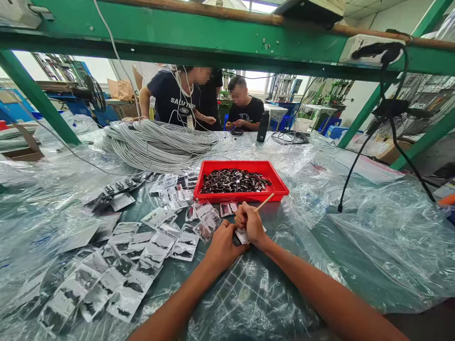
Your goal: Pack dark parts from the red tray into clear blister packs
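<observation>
My right hand (pixel 251 223) is closed around a thin wooden stick (pixel 266 201), whose upper end points up and to the right. Beneath it lies a small white-and-clear plastic packet (pixel 242 236), partly covered by both hands. My left hand (pixel 223 245) grips the packet's left side, thumb along its near edge. Just beyond my hands is another packet (pixel 228 208) with dark contents. A red tray (pixel 245 196) behind them holds many small black pieces (pixel 234 181). To the left, filled packets (pixel 185 244) lie spread and overlapping. What the stick's lower end touches is hidden.
Clear plastic sheeting (pixel 377 251) covers much of the green table. A large coil of grey cable (pixel 156 147) lies behind the packets. A black bottle (pixel 263 127) stands farther back. A black cord (pixel 355 166) hangs from the green frame (pixel 213 35) overhead. Several people are across the table.
</observation>
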The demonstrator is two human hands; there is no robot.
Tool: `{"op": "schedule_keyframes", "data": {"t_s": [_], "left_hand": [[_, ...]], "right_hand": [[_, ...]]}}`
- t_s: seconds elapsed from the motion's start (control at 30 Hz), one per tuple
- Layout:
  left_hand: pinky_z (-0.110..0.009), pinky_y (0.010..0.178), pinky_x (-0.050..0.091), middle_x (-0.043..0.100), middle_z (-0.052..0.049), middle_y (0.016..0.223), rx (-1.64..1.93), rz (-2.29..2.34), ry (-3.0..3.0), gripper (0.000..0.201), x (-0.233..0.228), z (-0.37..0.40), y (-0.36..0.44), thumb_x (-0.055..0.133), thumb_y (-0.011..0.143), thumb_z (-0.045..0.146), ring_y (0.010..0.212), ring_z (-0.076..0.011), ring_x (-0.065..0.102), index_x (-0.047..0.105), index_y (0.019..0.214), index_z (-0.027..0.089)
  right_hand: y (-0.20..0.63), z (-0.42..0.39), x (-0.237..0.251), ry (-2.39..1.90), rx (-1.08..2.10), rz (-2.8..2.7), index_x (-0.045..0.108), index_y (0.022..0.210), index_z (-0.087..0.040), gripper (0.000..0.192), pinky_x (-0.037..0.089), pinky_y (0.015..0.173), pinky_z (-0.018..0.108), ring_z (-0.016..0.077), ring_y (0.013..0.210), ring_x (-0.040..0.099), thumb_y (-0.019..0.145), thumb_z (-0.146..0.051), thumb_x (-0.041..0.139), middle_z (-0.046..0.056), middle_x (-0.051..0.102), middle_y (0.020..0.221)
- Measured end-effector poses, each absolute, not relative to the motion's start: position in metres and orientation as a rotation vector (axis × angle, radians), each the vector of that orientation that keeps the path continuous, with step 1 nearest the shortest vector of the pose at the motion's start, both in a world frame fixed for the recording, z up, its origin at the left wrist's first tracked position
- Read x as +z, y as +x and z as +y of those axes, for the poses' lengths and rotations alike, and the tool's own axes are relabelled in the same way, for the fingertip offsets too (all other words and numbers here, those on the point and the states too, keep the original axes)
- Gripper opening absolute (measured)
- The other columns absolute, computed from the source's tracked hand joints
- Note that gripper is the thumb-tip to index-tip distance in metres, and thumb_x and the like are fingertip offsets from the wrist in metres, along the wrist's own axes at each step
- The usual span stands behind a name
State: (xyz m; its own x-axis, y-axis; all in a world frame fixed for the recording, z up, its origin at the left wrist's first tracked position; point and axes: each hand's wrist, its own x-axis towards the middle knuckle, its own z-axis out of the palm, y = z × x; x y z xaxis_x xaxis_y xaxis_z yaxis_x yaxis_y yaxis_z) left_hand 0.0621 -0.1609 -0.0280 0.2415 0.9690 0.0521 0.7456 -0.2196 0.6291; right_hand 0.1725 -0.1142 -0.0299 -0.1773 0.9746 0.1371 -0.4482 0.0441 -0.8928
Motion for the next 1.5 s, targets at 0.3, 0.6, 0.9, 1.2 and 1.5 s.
{"op": "schedule_keyframes", "data": {"t_s": [0.3, 0.6, 0.9, 1.2, 1.5], "left_hand": [[-0.038, 0.083, 0.047, 0.059, -0.006, 0.088, 0.695, 1.522, 2.032, 0.019, -0.034, -0.159, 0.061, 0.074, 0.070, 0.028, 0.092, -0.0264, 0.059, 0.065, 0.083, 0.019], [-0.038, 0.086, 0.046, 0.061, -0.006, 0.099, 0.761, 1.349, 1.733, 0.048, -0.032, -0.155, 0.045, 0.075, 0.062, 0.019, 0.092, -0.0244, 0.059, 0.056, 0.106, 0.018], [-0.030, 0.073, 0.048, 0.065, -0.005, 0.096, 1.054, 0.926, 1.231, 0.061, -0.052, -0.136, 0.042, 0.078, 0.070, 0.039, 0.082, -0.0190, 0.064, 0.055, 0.123, 0.021], [-0.026, 0.069, 0.051, 0.068, -0.004, 0.089, 1.543, 1.030, 1.097, 0.062, 0.008, -0.096, 0.050, 0.078, 0.069, 0.040, 0.078, -0.0164, 0.065, 0.062, 0.125, 0.020], [-0.031, 0.081, 0.052, 0.074, -0.008, 0.092, 1.790, 0.898, 0.998, 0.040, 0.033, -0.021, 0.057, 0.080, 0.060, 0.036, 0.087, -0.0208, 0.068, 0.072, 0.093, 0.015]], "right_hand": [[0.179, -0.132, -0.023, -0.899, 1.602, -1.287, 0.035, 0.047, -0.022, 0.041, 0.013, 0.037, 0.023, 0.0057, 0.034, 0.022, 0.079, -0.044, 0.050, -0.008, 0.028, 0.040], [0.253, -0.105, 0.001, -1.352, 1.181, -1.816, 0.039, 0.065, -0.022, 0.031, 0.024, 0.048, 0.023, 0.0091, 0.047, 0.031, 0.087, -0.040, 0.052, -0.007, 0.038, 0.055], [0.261, -0.127, 0.001, -1.485, 0.112, -2.182, 0.065, 0.110, -0.014, 0.024, 0.050, 0.092, 0.039, 0.0260, 0.103, 0.062, 0.091, -0.016, 0.050, 0.015, 0.062, 0.112], [0.175, -0.102, 0.036, -1.078, -0.059, -2.125, 0.061, 0.125, -0.009, 0.036, 0.050, 0.100, 0.048, 0.0320, 0.120, 0.056, 0.093, -0.019, 0.048, 0.023, 0.059, 0.126], [0.155, -0.025, 0.051, -0.960, 0.368, -1.652, 0.062, 0.112, -0.014, 0.026, 0.053, 0.093, 0.044, 0.0262, 0.100, 0.067, 0.090, -0.024, 0.054, 0.015, 0.070, 0.108]]}}
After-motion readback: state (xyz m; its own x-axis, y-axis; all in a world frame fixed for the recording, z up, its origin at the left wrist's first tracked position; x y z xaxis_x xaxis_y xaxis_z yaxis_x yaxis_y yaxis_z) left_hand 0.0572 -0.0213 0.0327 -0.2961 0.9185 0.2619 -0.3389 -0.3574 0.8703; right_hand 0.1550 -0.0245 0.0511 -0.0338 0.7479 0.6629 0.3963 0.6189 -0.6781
